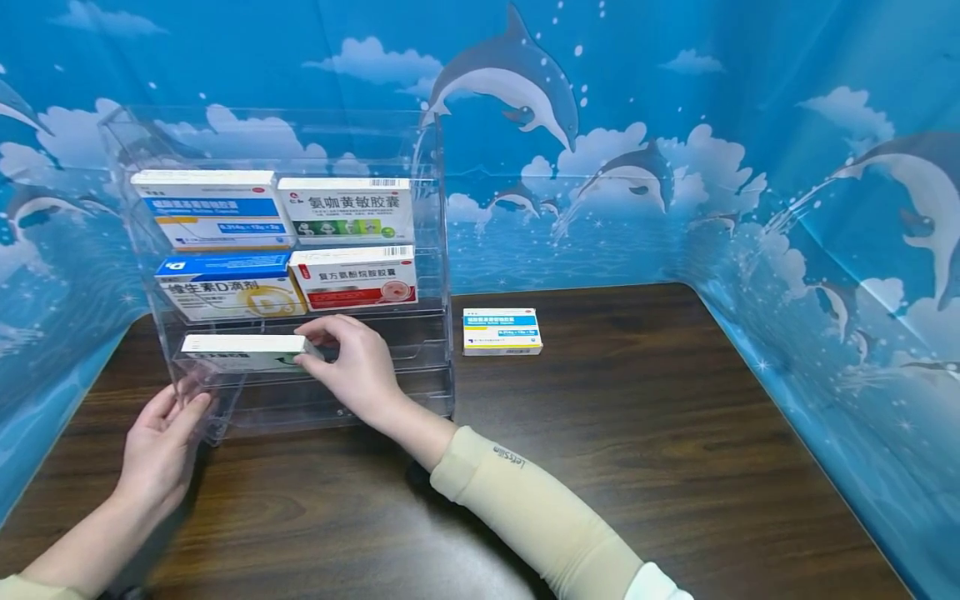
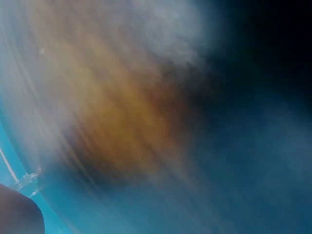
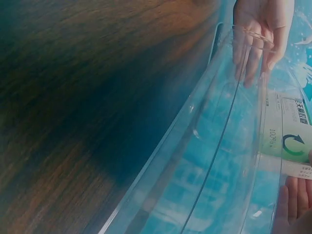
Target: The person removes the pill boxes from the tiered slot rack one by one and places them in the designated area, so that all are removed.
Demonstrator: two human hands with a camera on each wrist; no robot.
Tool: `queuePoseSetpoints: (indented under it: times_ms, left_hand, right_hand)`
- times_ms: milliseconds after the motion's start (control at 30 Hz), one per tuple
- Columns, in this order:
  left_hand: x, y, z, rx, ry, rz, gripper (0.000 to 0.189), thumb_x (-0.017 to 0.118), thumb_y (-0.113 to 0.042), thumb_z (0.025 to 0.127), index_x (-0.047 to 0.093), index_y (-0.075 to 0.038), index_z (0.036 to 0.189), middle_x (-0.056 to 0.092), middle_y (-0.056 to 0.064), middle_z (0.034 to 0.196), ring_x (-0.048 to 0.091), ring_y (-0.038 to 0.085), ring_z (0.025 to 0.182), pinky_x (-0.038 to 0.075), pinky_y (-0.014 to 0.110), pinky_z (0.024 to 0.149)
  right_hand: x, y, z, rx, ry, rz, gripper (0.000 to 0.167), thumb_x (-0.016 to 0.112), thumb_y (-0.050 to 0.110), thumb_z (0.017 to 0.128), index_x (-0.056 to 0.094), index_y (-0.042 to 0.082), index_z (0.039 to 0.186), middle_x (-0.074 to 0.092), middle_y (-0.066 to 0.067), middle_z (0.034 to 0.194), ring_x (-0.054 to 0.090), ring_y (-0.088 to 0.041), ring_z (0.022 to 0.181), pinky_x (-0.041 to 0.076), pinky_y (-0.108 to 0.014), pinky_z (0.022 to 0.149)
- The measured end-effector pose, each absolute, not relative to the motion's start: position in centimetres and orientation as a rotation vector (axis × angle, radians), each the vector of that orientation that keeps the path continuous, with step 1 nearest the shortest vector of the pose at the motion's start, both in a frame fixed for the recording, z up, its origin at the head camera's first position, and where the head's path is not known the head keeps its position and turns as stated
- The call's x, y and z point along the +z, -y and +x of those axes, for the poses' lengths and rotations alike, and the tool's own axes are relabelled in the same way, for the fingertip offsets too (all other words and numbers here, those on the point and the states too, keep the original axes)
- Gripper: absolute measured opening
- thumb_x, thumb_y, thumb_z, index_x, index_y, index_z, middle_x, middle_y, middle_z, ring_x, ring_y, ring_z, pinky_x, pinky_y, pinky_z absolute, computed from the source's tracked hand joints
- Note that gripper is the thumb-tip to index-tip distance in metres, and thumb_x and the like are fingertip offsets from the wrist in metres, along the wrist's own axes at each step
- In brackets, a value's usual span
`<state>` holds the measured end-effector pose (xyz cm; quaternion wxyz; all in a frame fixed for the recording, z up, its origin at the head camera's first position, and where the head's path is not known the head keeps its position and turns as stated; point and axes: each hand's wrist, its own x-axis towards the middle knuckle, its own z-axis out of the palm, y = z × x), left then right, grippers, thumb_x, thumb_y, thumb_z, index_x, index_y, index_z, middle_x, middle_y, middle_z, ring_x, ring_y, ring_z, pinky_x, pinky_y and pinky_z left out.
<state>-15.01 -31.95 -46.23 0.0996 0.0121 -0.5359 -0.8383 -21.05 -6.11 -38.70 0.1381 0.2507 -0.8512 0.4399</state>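
Observation:
A clear acrylic display rack (image 1: 292,412) with stepped shelves stands on the left of the table. In the head view my right hand (image 1: 360,367) pinches the right end of a white and green medicine box (image 1: 243,352) at the third shelf down. That box also shows through clear plastic in the right wrist view, with a green arrow mark (image 3: 294,145). My left hand (image 1: 155,450) grips the rack's lower left corner, thumb in front and fingers partly behind the plastic. Blur fills most of the left wrist view.
On the upper shelves stand a blue and white box (image 1: 217,212), a white capsule box (image 1: 348,212), a vitamin D box (image 1: 232,292) and a red and white box (image 1: 356,279). Another blue and white box (image 1: 501,332) lies on the table (image 1: 637,458), right of the rack.

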Motion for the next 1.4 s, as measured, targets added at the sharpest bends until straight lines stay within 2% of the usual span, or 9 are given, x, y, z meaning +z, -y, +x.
queuePoseSetpoints:
  times_ms: [100, 200, 333, 500, 667, 967, 1200, 1267, 1400]
  left_hand:
    - [-46.1, 32.0, -15.0, -2.456, 1.620, 0.055, 0.035, 0.055, 0.004, 0.108, 0.072, -0.022, 0.123, 0.080, -0.016, 0.117, 0.074, -0.007, 0.106, 0.059, 0.008, 0.088]
    - [-46.0, 32.0, -15.1, -2.472, 1.603, 0.066, 0.036, 0.054, 0.006, 0.107, 0.073, -0.022, 0.122, 0.080, -0.014, 0.115, 0.075, -0.005, 0.104, 0.060, 0.008, 0.086]
    - [-46.0, 32.0, -15.1, -2.488, 1.580, 0.092, 0.037, 0.053, 0.006, 0.108, 0.073, -0.022, 0.122, 0.080, -0.014, 0.115, 0.075, -0.005, 0.105, 0.060, 0.009, 0.087]
    - [-46.1, 31.9, -14.9, -2.479, 1.587, 0.102, 0.038, 0.052, 0.007, 0.108, 0.073, -0.022, 0.121, 0.080, -0.015, 0.114, 0.074, -0.007, 0.105, 0.059, 0.008, 0.087]
    - [-46.1, 32.1, -14.8, -2.489, 1.582, 0.099, 0.037, 0.054, 0.007, 0.107, 0.074, -0.021, 0.121, 0.081, -0.013, 0.113, 0.075, -0.005, 0.103, 0.060, 0.009, 0.085]
    - [-46.1, 32.2, -15.1, -2.485, 1.610, 0.081, 0.035, 0.058, 0.006, 0.106, 0.072, -0.021, 0.123, 0.080, -0.015, 0.116, 0.074, -0.006, 0.107, 0.060, 0.009, 0.086]
    - [-46.3, 32.1, -15.0, -2.479, 1.604, 0.071, 0.035, 0.056, 0.005, 0.107, 0.072, -0.021, 0.124, 0.081, -0.013, 0.116, 0.075, -0.004, 0.105, 0.059, 0.008, 0.086]
    - [-46.3, 32.1, -15.0, -2.475, 1.599, 0.059, 0.036, 0.056, 0.006, 0.106, 0.072, -0.020, 0.125, 0.081, -0.013, 0.117, 0.076, -0.004, 0.105, 0.059, 0.008, 0.086]
    - [-46.2, 32.0, -15.1, -2.462, 1.614, 0.055, 0.036, 0.057, 0.006, 0.106, 0.072, -0.021, 0.125, 0.080, -0.014, 0.117, 0.075, -0.004, 0.105, 0.059, 0.007, 0.086]
  right_hand:
    - [-38.5, 5.9, -21.2, 1.272, 2.447, 0.719, 0.029, 0.086, 0.021, 0.092, 0.077, 0.016, 0.119, 0.077, 0.004, 0.107, 0.071, -0.006, 0.098, 0.040, 0.002, 0.081]
    - [-38.2, 5.6, -21.3, 1.300, 2.418, 0.718, 0.030, 0.087, 0.020, 0.092, 0.077, 0.015, 0.119, 0.077, 0.003, 0.107, 0.070, -0.005, 0.098, 0.049, -0.002, 0.085]
    - [-37.6, 5.3, -21.4, 1.337, 2.370, 0.735, 0.030, 0.087, 0.018, 0.091, 0.078, 0.014, 0.119, 0.078, 0.002, 0.108, 0.068, -0.002, 0.097, 0.054, -0.005, 0.088]
    - [-36.4, 4.5, -21.1, 1.422, 2.278, 0.772, 0.030, 0.087, 0.015, 0.091, 0.078, 0.009, 0.119, 0.078, -0.003, 0.108, 0.070, -0.009, 0.097, 0.052, -0.004, 0.089]
    - [-35.0, 3.3, -20.5, 1.451, 2.211, 0.805, 0.032, 0.086, 0.013, 0.091, 0.077, 0.005, 0.120, 0.078, -0.007, 0.108, 0.073, -0.015, 0.099, 0.059, -0.015, 0.090]
    - [-33.0, 0.0, -20.0, 1.565, 2.150, 0.794, 0.029, 0.084, 0.010, 0.093, 0.076, 0.003, 0.121, 0.078, -0.011, 0.109, 0.074, -0.018, 0.098, 0.064, -0.026, 0.094]
    - [-32.0, -3.5, -20.2, 1.784, 2.057, 0.725, 0.027, 0.080, 0.003, 0.094, 0.075, -0.002, 0.120, 0.077, -0.019, 0.104, 0.073, -0.023, 0.093, 0.067, -0.040, 0.090]
    - [-31.8, -4.6, -20.3, 1.814, 2.052, 0.678, 0.027, 0.079, 0.003, 0.094, 0.075, -0.002, 0.120, 0.077, -0.020, 0.103, 0.072, -0.021, 0.092, 0.067, -0.040, 0.089]
    - [-31.5, -7.0, -20.7, 1.855, 2.042, 0.592, 0.027, 0.078, 0.003, 0.095, 0.075, -0.002, 0.122, 0.077, -0.022, 0.105, 0.072, -0.014, 0.091, 0.065, -0.031, 0.087]
